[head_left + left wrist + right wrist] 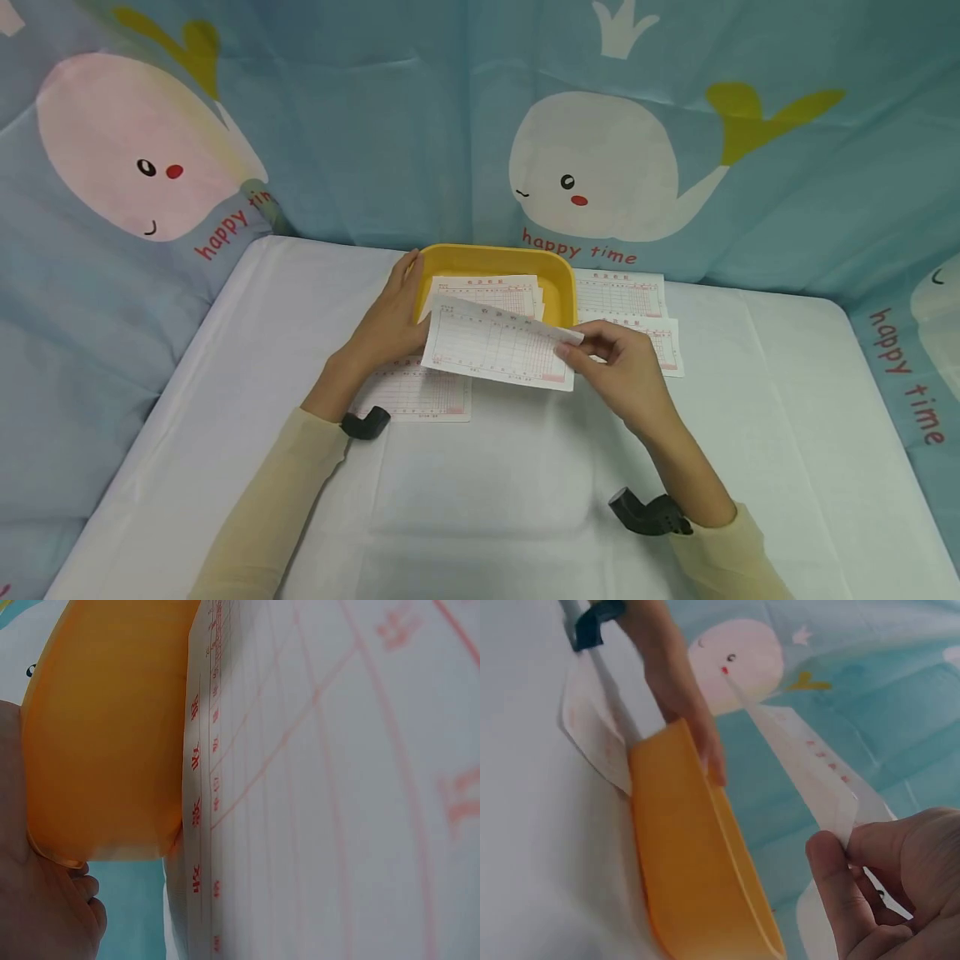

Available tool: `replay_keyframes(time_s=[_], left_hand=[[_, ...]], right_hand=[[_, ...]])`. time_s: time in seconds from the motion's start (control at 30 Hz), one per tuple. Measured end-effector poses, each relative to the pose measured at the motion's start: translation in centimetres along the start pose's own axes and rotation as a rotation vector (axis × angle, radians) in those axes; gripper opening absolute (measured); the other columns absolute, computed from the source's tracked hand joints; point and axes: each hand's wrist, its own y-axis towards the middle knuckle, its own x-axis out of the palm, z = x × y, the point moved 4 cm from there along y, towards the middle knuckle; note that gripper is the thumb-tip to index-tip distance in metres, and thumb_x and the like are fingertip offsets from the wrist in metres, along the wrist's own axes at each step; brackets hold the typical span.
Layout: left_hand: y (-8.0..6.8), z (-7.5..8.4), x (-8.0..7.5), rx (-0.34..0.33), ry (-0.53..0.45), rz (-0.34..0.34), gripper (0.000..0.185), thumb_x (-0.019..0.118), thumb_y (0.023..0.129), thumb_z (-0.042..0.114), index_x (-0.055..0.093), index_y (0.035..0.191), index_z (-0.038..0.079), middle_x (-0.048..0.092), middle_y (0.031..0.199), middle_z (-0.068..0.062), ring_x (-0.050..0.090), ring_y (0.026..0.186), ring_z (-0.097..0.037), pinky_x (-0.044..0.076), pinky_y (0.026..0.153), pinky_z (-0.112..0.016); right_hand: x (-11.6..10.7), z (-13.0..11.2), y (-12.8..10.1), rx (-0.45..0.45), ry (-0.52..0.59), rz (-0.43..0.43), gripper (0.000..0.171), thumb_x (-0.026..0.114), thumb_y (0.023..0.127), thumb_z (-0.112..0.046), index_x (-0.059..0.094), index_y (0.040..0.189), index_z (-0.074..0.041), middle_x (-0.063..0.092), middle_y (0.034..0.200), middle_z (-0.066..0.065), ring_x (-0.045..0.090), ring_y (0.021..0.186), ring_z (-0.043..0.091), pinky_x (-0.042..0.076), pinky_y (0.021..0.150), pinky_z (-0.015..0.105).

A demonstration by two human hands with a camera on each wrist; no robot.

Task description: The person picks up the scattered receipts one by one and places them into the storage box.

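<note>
Head view: my right hand (626, 371) pinches the right edge of a red-ruled ledger slip (495, 343) between thumb and fingers, holding it lifted over the near rim of the yellow tray (558, 279). My left hand (393, 321) lies against the tray's left wall with fingers fairly straight, steadying it rather than gripping; the slip's left end hides the fingertips, so contact with the paper I cannot confirm. At least one slip lies in the tray (487, 287) already. One loose slip (416, 396) sits on the white tablecloth (487, 500) under my left wrist, and two more (622, 293) lie just right of the tray. Right wrist view: thumb and forefinger (832, 874) clamp the slip's corner, paper edge-on, tray (697, 855) below. Judgement: step in hand is carrying a slip into the tray, collection roughly midway. Next move calls for lowering it flat and square onto the stack, then letting go without dragging the sheets beneath.
</note>
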Motion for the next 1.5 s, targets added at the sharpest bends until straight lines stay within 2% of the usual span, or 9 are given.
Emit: replay_keyframes(time_s=[0.17,0.37,0.57,0.7,0.83,1.1,1.27,1.37,1.5], left_hand=[[0.1,0.0,0.0,0.007,0.029,-0.013,0.090,0.055,0.104,0.035,0.003,0.170,0.004,0.005,0.179,-0.014,0.020,0.166,-0.033,0.031,0.129,-0.056],[-0.1,0.0,0.1,-0.007,0.050,-0.020,0.091,0.055,0.104,0.041,0.004,0.171,0.005,0.005,0.179,-0.013,0.024,0.164,-0.035,0.033,0.129,-0.055],[-0.1,-0.1,0.0,-0.003,0.067,-0.011,0.092,0.055,0.104,0.042,0.004,0.171,0.005,0.006,0.179,-0.014,0.027,0.162,-0.036,0.034,0.128,-0.055],[0.0,-0.1,0.0,-0.009,0.063,-0.017,0.092,0.054,0.105,0.045,0.003,0.171,0.007,0.005,0.179,-0.012,0.029,0.161,-0.038,0.035,0.127,-0.057],[0.0,0.1,0.0,-0.011,0.059,-0.030,0.092,0.053,0.105,0.047,0.002,0.171,0.008,0.003,0.180,-0.011,0.029,0.161,-0.038,0.034,0.128,-0.057],[0.0,-0.1,0.1,-0.018,0.052,-0.043,0.095,0.052,0.105,0.053,0.000,0.171,0.008,0.001,0.180,-0.013,0.023,0.164,-0.038,0.032,0.128,-0.058],[-0.1,-0.3,0.0,-0.025,0.041,-0.046,0.095,0.051,0.105,0.053,-0.001,0.171,0.010,0.000,0.180,-0.011,0.023,0.164,-0.038,0.031,0.129,-0.059],[-0.1,-0.4,0.0,-0.024,0.034,-0.044,0.094,0.051,0.105,0.054,0.000,0.172,0.011,0.001,0.180,-0.011,0.024,0.164,-0.038,0.032,0.128,-0.059],[0.0,-0.4,0.1,-0.024,0.028,-0.044,0.094,0.050,0.105,0.056,-0.001,0.172,0.014,0.001,0.180,-0.009,0.024,0.164,-0.037,0.032,0.128,-0.059]], right_hand=[[-0.9,-0.5,1.7,-0.009,-0.015,0.027,0.027,0.079,0.096,-0.022,0.077,0.116,-0.004,0.076,0.110,0.015,0.069,0.093,0.017,0.055,0.068,0.016],[-2.1,-0.8,3.9,-0.031,-0.023,0.053,0.030,0.078,0.097,-0.021,0.075,0.120,-0.002,0.075,0.114,0.016,0.069,0.094,0.014,0.056,0.073,0.013],[-2.3,-0.8,5.6,-0.009,0.022,0.002,0.034,0.077,0.098,-0.019,0.071,0.123,0.002,0.072,0.115,0.017,0.069,0.089,0.008,0.059,0.077,0.015],[-2.4,-0.5,6.4,0.012,0.035,0.007,0.036,0.076,0.098,-0.018,0.069,0.127,0.003,0.070,0.115,0.017,0.068,0.088,0.008,0.060,0.077,0.015],[-2.1,-0.1,7.1,0.040,0.034,0.019,0.039,0.076,0.098,-0.016,0.067,0.130,0.003,0.069,0.118,0.018,0.068,0.092,0.010,0.059,0.078,0.013],[-0.6,0.4,8.5,0.052,-0.014,-0.040,0.039,0.077,0.097,-0.016,0.067,0.131,0.001,0.069,0.120,0.018,0.067,0.097,0.017,0.056,0.076,0.012],[0.6,0.6,9.1,0.010,-0.038,-0.079,0.040,0.077,0.097,-0.013,0.066,0.133,0.000,0.070,0.122,0.017,0.069,0.104,0.023,0.057,0.080,0.014],[0.8,0.4,9.1,-0.069,-0.065,-0.022,0.044,0.077,0.097,-0.012,0.064,0.137,0.001,0.069,0.132,0.019,0.070,0.119,0.030,0.060,0.096,0.024],[-0.4,-0.3,8.1,-0.175,-0.091,0.152,0.048,0.075,0.098,-0.010,0.060,0.141,0.003,0.063,0.142,0.022,0.063,0.134,0.036,0.054,0.112,0.044]])
